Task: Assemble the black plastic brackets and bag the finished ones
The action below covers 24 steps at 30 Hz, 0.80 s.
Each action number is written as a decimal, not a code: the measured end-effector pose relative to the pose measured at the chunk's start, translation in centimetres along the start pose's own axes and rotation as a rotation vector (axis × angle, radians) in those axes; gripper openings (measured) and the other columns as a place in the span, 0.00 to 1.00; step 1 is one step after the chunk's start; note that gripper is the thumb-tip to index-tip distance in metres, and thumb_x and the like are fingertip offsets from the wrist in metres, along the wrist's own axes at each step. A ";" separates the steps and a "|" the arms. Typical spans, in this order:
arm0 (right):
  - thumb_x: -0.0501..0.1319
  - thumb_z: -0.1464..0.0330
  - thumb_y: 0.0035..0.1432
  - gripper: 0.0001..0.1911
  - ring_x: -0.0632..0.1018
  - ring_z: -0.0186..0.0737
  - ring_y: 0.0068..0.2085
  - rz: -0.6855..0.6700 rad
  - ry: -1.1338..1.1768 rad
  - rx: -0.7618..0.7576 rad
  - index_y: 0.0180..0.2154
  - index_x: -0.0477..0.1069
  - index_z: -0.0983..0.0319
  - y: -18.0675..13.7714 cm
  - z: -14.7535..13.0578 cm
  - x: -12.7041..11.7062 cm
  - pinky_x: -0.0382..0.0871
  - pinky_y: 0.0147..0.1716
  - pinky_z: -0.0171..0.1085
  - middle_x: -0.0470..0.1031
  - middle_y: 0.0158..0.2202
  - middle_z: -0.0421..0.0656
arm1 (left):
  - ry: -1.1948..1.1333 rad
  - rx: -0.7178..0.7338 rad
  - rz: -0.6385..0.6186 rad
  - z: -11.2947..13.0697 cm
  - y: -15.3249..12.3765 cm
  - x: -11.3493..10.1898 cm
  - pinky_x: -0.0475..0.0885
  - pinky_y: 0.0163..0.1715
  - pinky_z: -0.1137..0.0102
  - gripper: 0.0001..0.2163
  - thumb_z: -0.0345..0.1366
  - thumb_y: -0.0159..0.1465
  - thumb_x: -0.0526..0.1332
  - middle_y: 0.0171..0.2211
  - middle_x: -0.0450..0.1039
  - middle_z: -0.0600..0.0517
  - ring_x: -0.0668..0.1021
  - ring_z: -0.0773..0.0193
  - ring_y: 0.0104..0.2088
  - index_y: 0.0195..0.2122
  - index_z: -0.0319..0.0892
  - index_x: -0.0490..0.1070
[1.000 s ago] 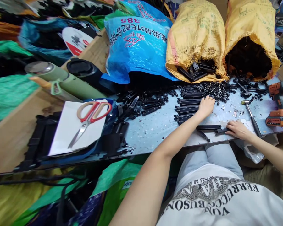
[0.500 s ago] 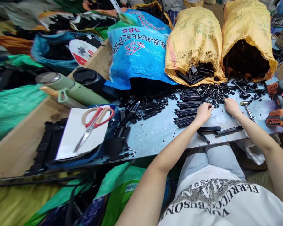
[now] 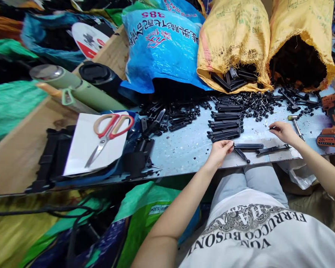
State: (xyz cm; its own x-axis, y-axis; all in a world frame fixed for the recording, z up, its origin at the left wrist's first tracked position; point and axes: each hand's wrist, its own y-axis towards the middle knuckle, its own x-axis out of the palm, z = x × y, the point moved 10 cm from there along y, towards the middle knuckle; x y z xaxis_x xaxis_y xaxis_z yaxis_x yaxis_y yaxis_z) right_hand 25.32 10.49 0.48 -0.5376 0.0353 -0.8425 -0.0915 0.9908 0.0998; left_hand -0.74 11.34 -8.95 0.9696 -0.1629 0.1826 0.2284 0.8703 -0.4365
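My left hand point(image 3: 221, 152) is pinched at the left end of a long black plastic bar point(image 3: 249, 146) lying near the table's front edge; its fingertips hide what is between them. Below that bar, a shorter black piece point(image 3: 242, 155) slants toward the edge. My right hand point(image 3: 283, 132) is raised over the table to the right, its fingers closed on a small black-headed pin point(image 3: 270, 128) whose thin metal shank points left. Another black bar point(image 3: 272, 149) lies beneath my right hand. Behind my hands is a pile of black-headed pins point(image 3: 258, 106).
Stacked black bars point(image 3: 226, 124) sit beyond my left hand. A small hammer point(image 3: 297, 125) and an orange drill point(image 3: 333, 119) lie right. Yellow sacks point(image 3: 236, 33) and a blue sack point(image 3: 164, 52) line the back. Scissors point(image 3: 107, 136) rest on white paper at left.
Both hands have drawn back from the pin pile toward the front edge. My left hand went left to the bar's end; my right moved right, with a pin now showing in its fingers.
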 end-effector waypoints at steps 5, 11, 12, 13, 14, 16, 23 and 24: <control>0.61 0.68 0.53 0.08 0.76 0.36 0.30 -0.307 0.073 0.025 0.35 0.75 0.62 -1.4 -2.5 2.5 0.68 0.32 0.33 0.78 0.30 0.41 | 0.374 0.222 -0.005 2.0 0.3 0.3 0.67 0.30 0.72 0.14 0.41 0.50 0.66 0.27 0.74 0.50 0.72 0.68 0.26 0.34 0.37 0.76; 0.59 0.72 0.54 0.09 0.78 0.38 0.35 -0.430 -0.162 -0.032 0.36 0.77 0.61 -1.3 -4.7 3.8 0.66 0.36 0.32 0.79 0.35 0.43 | 0.547 0.299 -0.033 2.7 0.7 1.3 0.68 0.31 0.72 0.15 0.41 0.53 0.63 0.33 0.76 0.48 0.72 0.67 0.27 0.39 0.38 0.75; 0.59 0.72 0.54 0.10 0.78 0.39 0.36 -0.450 -0.221 -0.056 0.37 0.77 0.61 -1.2 -5.1 4.1 0.66 0.37 0.33 0.79 0.35 0.43 | 0.556 0.297 -0.039 2.8 0.7 1.3 0.68 0.31 0.71 0.15 0.41 0.54 0.63 0.34 0.76 0.48 0.72 0.67 0.27 0.39 0.38 0.75; 0.58 0.72 0.55 0.10 0.78 0.40 0.37 -0.467 -0.281 -0.079 0.37 0.77 0.61 -1.2 -5.5 4.3 0.66 0.37 0.33 0.80 0.36 0.44 | 0.557 0.290 -0.051 2.8 0.7 1.4 0.68 0.31 0.71 0.15 0.42 0.54 0.63 0.33 0.76 0.48 0.72 0.67 0.27 0.39 0.38 0.75; 0.58 0.72 0.55 0.11 0.78 0.42 0.38 -0.478 -0.338 -0.092 0.38 0.77 0.61 -1.1 -5.7 4.4 0.66 0.36 0.33 0.80 0.36 0.44 | 0.550 0.276 -0.067 2.8 0.7 1.4 0.69 0.32 0.71 0.15 0.42 0.53 0.64 0.33 0.76 0.48 0.73 0.67 0.28 0.38 0.38 0.75; 0.57 0.72 0.56 0.12 0.78 0.43 0.38 -0.475 -0.434 -0.088 0.38 0.77 0.61 -0.9 -5.8 4.5 0.65 0.35 0.33 0.80 0.36 0.45 | 0.519 0.241 -0.090 2.5 0.8 1.4 0.69 0.32 0.70 0.15 0.43 0.53 0.64 0.32 0.76 0.48 0.73 0.66 0.28 0.36 0.37 0.75; 0.56 0.74 0.57 0.11 0.79 0.42 0.34 -0.489 -0.549 -0.197 0.35 0.77 0.62 -2.1 -6.0 6.4 0.65 0.32 0.34 0.79 0.31 0.48 | 0.496 0.315 -0.002 2.8 0.1 1.1 0.69 0.35 0.71 0.17 0.44 0.55 0.62 0.35 0.74 0.48 0.74 0.66 0.31 0.41 0.37 0.71; 0.56 0.75 0.57 0.11 0.79 0.42 0.33 -0.488 -0.557 -0.194 0.34 0.77 0.62 -2.3 -5.8 6.7 0.66 0.33 0.34 0.79 0.31 0.49 | 0.516 0.350 0.044 3.2 -0.5 0.8 0.69 0.35 0.72 0.18 0.44 0.56 0.61 0.36 0.73 0.48 0.74 0.66 0.32 0.43 0.38 0.70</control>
State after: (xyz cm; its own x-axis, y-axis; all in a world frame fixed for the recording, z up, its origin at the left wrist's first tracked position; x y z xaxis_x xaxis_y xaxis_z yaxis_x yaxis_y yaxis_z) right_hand 17.03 7.69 -2.32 0.0991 -0.2889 -0.9522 -0.3831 0.8721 -0.3045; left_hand -0.38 12.25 -5.78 0.9149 -0.2507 -0.3163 0.2295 0.9678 -0.1031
